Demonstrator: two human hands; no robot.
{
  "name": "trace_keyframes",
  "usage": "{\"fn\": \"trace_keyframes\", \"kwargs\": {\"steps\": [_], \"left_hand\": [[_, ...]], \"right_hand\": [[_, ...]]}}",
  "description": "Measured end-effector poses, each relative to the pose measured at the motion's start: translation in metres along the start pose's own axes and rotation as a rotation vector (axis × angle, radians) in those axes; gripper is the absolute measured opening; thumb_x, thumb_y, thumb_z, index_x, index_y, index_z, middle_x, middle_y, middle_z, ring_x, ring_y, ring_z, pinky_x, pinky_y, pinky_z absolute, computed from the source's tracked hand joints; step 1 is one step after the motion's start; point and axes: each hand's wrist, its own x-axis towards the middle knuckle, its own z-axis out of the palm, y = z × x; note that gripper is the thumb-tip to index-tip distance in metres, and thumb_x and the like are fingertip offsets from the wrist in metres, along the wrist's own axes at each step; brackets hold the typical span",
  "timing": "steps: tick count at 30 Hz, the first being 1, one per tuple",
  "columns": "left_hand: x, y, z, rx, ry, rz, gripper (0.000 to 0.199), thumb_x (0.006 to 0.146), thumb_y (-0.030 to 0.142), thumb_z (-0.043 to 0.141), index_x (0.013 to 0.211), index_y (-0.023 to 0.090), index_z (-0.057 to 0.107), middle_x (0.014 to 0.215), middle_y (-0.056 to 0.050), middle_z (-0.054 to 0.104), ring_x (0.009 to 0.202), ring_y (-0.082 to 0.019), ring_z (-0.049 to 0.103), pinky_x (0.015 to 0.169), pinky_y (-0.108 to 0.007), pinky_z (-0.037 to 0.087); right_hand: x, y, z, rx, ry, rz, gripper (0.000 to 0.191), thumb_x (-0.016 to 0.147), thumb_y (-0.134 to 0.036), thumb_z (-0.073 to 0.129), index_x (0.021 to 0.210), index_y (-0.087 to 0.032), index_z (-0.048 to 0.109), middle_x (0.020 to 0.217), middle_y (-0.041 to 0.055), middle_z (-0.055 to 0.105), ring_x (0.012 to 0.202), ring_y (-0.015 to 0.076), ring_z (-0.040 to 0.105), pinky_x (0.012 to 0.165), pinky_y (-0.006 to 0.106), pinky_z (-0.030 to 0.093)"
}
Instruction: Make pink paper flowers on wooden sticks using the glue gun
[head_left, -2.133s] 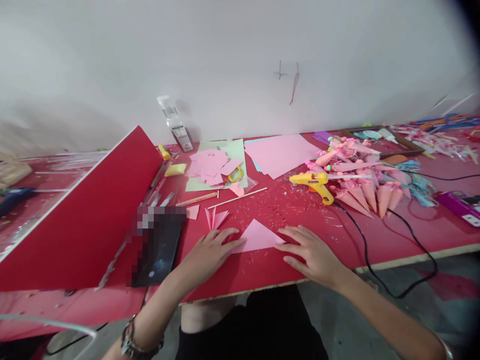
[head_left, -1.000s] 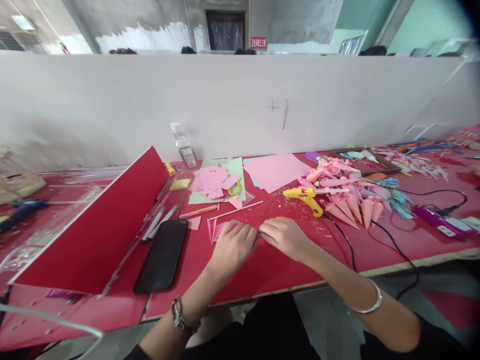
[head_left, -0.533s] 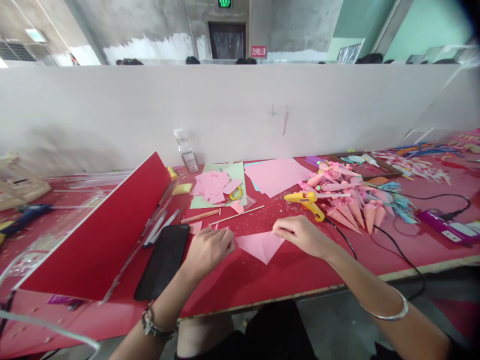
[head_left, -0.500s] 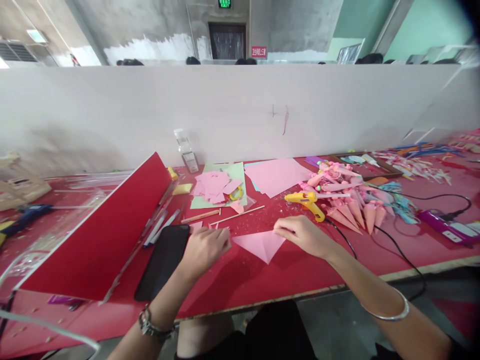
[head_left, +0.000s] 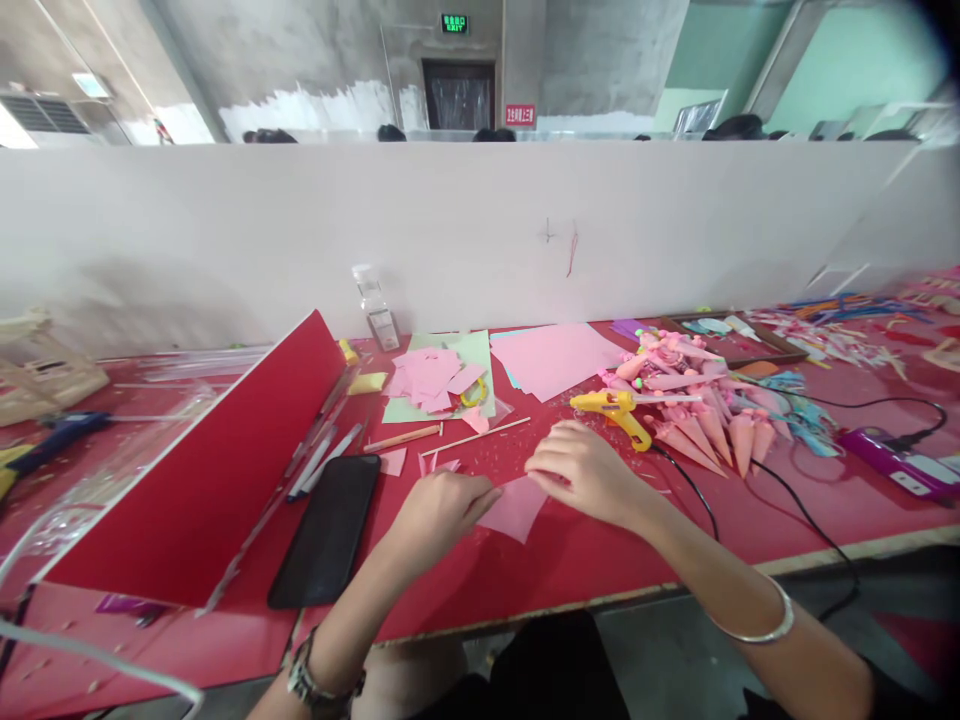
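Note:
A small pink paper sheet [head_left: 516, 512] hangs just over the red table between my two hands, one corner pointing toward me. At its left edge, my left hand [head_left: 448, 505] pinches the paper with thumb and fingers. My right hand [head_left: 577, 470] is closed on the upper right part, its fingers bent over the edge. Beyond my left hand lie small pink paper scraps [head_left: 393, 461]. A yellow glue gun [head_left: 613, 410] rests just past my right hand.
A black phone [head_left: 327, 530] and a slanted red board [head_left: 217, 470] are on the left. Pink paper cones [head_left: 712, 420] are heaped at the right, near a cable. Pink pieces on a green sheet [head_left: 490, 345], larger pink sheets [head_left: 559, 355] and a clear bottle [head_left: 381, 315] sit farther back.
My hands have come closer together. The paper, earlier spread as a wide triangle, now shows narrower between them, and my left hand has moved right to its edge.

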Motion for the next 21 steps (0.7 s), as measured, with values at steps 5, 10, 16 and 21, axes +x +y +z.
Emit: {"fn": "trace_keyframes", "kwargs": {"steps": [5, 10, 16, 21], "left_hand": [[0.006, 0.001, 0.010, 0.006, 0.061, 0.027, 0.036, 0.086, 0.031, 0.033, 0.058, 0.016, 0.050, 0.046, 0.002, 0.047, 0.041, -0.009, 0.039, 0.043, -0.022, 0.018], [0.008, -0.003, 0.006, -0.031, 0.023, 0.031, 0.036, 0.086, 0.030, 0.034, 0.056, 0.016, 0.049, 0.046, 0.003, 0.045, 0.041, -0.008, 0.037, 0.043, -0.021, 0.017], [0.001, -0.017, -0.003, -0.141, -0.022, -0.044, 0.037, 0.085, 0.031, 0.034, 0.053, 0.016, 0.045, 0.044, 0.004, 0.041, 0.040, -0.007, 0.036, 0.042, -0.020, 0.018], [0.010, -0.028, -0.007, -0.470, 0.030, -0.166, 0.041, 0.085, 0.035, 0.030, 0.051, 0.016, 0.041, 0.043, 0.004, 0.045, 0.042, -0.008, 0.042, 0.048, -0.020, 0.030]], "right_hand": [[0.009, -0.008, 0.015, -0.084, -0.001, -0.032, 0.011, 0.074, -0.015, 0.046, 0.067, -0.019, 0.054, 0.060, -0.0016, 0.055, 0.059, 0.0111, 0.045, 0.059, 0.023, 0.028], [0.004, 0.000, 0.018, -0.062, -0.002, 0.012, 0.011, 0.067, -0.011, 0.046, 0.059, -0.019, 0.049, 0.054, -0.0040, 0.050, 0.052, 0.0091, 0.039, 0.054, 0.022, 0.024], [-0.012, 0.023, 0.011, -0.009, 0.048, 0.119, 0.013, 0.067, -0.009, 0.045, 0.059, -0.018, 0.051, 0.054, -0.0032, 0.050, 0.053, 0.0089, 0.042, 0.055, 0.020, 0.028], [-0.015, 0.044, 0.015, 0.250, 0.246, 0.308, 0.013, 0.071, -0.012, 0.042, 0.062, -0.017, 0.051, 0.056, -0.0023, 0.050, 0.053, 0.0095, 0.046, 0.053, 0.021, 0.033]]}}
